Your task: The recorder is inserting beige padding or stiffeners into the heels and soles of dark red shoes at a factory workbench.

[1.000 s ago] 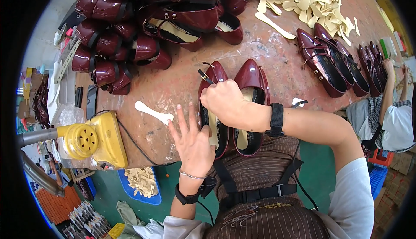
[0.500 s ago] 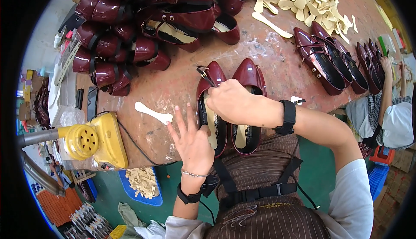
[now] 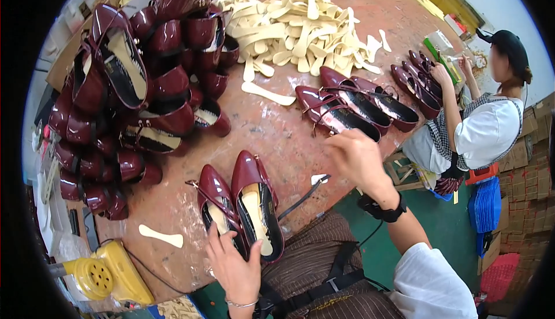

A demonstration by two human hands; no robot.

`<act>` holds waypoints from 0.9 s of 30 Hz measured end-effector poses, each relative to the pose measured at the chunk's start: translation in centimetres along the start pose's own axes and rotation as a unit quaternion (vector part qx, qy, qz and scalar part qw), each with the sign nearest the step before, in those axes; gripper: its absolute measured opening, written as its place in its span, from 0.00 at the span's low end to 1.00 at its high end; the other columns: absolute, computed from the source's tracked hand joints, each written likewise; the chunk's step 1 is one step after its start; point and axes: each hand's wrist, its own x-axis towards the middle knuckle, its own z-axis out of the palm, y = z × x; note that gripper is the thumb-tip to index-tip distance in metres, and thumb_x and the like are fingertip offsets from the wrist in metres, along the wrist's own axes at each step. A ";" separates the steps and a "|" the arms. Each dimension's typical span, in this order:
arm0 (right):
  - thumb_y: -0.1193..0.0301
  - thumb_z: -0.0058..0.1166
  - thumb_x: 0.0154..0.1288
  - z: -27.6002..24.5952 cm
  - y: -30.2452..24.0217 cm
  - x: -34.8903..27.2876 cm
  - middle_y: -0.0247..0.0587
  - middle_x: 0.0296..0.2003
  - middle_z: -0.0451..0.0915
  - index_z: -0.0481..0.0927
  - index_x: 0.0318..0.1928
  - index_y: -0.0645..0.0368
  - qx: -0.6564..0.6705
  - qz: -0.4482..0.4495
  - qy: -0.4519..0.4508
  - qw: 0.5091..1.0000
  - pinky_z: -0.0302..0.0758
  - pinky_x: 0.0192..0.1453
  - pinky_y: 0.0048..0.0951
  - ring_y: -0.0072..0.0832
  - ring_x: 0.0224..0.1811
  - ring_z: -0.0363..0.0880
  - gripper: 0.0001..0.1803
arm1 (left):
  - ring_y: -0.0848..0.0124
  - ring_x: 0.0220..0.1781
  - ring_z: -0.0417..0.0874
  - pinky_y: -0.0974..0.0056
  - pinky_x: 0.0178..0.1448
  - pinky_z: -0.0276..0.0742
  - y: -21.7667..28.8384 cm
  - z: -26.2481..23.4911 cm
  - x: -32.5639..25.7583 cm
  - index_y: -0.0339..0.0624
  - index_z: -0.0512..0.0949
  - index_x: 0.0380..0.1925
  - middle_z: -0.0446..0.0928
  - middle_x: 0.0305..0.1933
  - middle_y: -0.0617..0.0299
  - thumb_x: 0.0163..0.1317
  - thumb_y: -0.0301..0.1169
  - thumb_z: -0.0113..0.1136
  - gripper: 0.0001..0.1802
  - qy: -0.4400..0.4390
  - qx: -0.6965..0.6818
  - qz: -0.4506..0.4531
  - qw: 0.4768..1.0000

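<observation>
So there's a pair of burgundy patent pumps (image 3: 243,206) sitting at about 6 o'clock on the bench (image 3: 272,128), toes pointing away, both with pale insoles showing. The left hand (image 3: 234,267) rests on their heel ends, fingers spread and flat over the shoes, not really gripping. The right hand (image 3: 355,157) hovers above the bench edge around 3 o'clock of the pair, fingers loosely curled with nothing in them as far as I can see. A loose insole (image 3: 161,236) lies at 9 o'clock of the pair, with a yellow heat gun (image 3: 107,273) just below it. A big heap of burgundy shoes (image 3: 139,88) fills 10 o'clock, a pile of cream insoles (image 3: 300,27) sits at 12, and a coworker (image 3: 480,122) sits at 2 o'clock.
</observation>
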 end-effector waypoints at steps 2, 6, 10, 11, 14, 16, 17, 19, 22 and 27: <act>0.74 0.63 0.56 -1.9 2.4 -0.4 0.44 0.35 0.82 0.85 0.38 0.57 -0.080 0.082 0.040 0.993 0.77 0.51 0.42 0.45 0.46 0.79 0.08 | 0.44 0.63 0.68 0.45 0.65 0.64 0.8 0.7 0.3 0.35 0.72 0.52 0.67 0.63 0.42 0.51 0.43 0.76 0.34 -0.032 0.000 -0.033 0.999; 0.71 0.70 0.50 -3.3 8.1 -1.2 0.46 0.50 0.77 0.81 0.45 0.57 -0.203 0.102 0.091 0.970 0.65 0.66 0.50 0.47 0.59 0.72 0.20 | 0.42 0.53 0.79 0.47 0.54 0.74 1.9 0.8 0.7 0.31 0.67 0.61 0.72 0.56 0.40 0.51 0.42 0.76 0.42 -0.080 -0.003 -0.110 0.991; 0.64 0.74 0.48 -3.8 11.3 -1.3 0.51 0.57 0.74 0.80 0.47 0.57 -0.172 0.166 0.036 0.970 0.59 0.71 0.58 0.51 0.65 0.68 0.25 | 0.40 0.43 0.83 0.44 0.46 0.79 0.4 1.8 0.3 0.31 0.64 0.65 0.76 0.51 0.37 0.55 0.39 0.72 0.42 -0.064 0.057 -0.046 0.995; 0.61 0.75 0.47 -3.8 11.7 -1.1 0.52 0.60 0.74 0.81 0.46 0.56 -0.124 0.199 -0.006 0.972 0.57 0.73 0.61 0.53 0.67 0.67 0.26 | 0.39 0.40 0.84 0.44 0.43 0.79 0.5 1.9 0.4 0.32 0.65 0.66 0.79 0.46 0.38 0.56 0.37 0.70 0.40 -0.063 0.053 -0.042 0.996; 0.59 0.75 0.47 -3.3 12.6 -0.6 0.55 0.63 0.73 0.83 0.46 0.53 -0.137 0.224 -0.052 0.963 0.57 0.73 0.61 0.55 0.70 0.65 0.25 | 0.44 0.38 0.83 0.45 0.42 0.77 0.5 2.4 0.7 0.29 0.70 0.63 0.80 0.36 0.41 0.54 0.31 0.70 0.37 -0.044 0.048 -0.040 0.997; 0.60 0.73 0.50 -3.0 12.9 -0.5 0.59 0.64 0.72 0.85 0.42 0.55 -0.110 0.216 -0.039 0.970 0.54 0.74 0.65 0.55 0.71 0.64 0.20 | 0.45 0.36 0.82 0.46 0.40 0.76 0.5 2.9 0.8 0.30 0.71 0.62 0.79 0.32 0.43 0.55 0.30 0.69 0.35 -0.028 0.046 -0.028 0.998; 0.60 0.73 0.50 -2.4 13.3 -0.4 0.59 0.64 0.71 0.85 0.42 0.55 -0.112 0.209 -0.023 0.971 0.55 0.73 0.65 0.55 0.71 0.64 0.20 | 0.46 0.35 0.82 0.47 0.39 0.75 0.3 3.2 1.0 0.30 0.71 0.62 0.79 0.32 0.44 0.55 0.30 0.69 0.35 -0.024 0.044 -0.019 0.999; 0.62 0.72 0.50 -1.2 13.4 -0.3 0.57 0.62 0.74 0.87 0.38 0.55 -0.132 0.183 0.024 0.974 0.60 0.70 0.60 0.53 0.70 0.66 0.16 | 0.47 0.32 0.80 0.48 0.38 0.74 1.4 2.6 1.3 0.31 0.74 0.59 0.78 0.31 0.46 0.54 0.29 0.68 0.31 -0.019 0.034 -0.035 0.999; 0.62 0.72 0.49 -1.3 12.1 1.1 0.55 0.60 0.76 0.85 0.31 0.57 -0.113 0.134 0.018 0.984 0.63 0.67 0.57 0.50 0.64 0.71 0.14 | 0.47 0.35 0.82 0.48 0.40 0.76 -0.8 2.7 1.2 0.31 0.77 0.53 0.80 0.34 0.45 0.55 0.28 0.66 0.25 -0.002 0.006 -0.035 0.999; 0.64 0.71 0.41 -3.0 18.5 -2.4 0.49 0.31 0.78 0.78 0.21 0.61 -0.135 0.027 0.112 0.984 0.72 0.45 0.48 0.47 0.40 0.77 0.16 | 0.50 0.35 0.86 0.48 0.36 0.82 -0.9 2.8 0.6 0.39 0.79 0.47 0.84 0.38 0.49 0.60 0.36 0.59 0.17 -0.016 -0.019 -0.031 0.999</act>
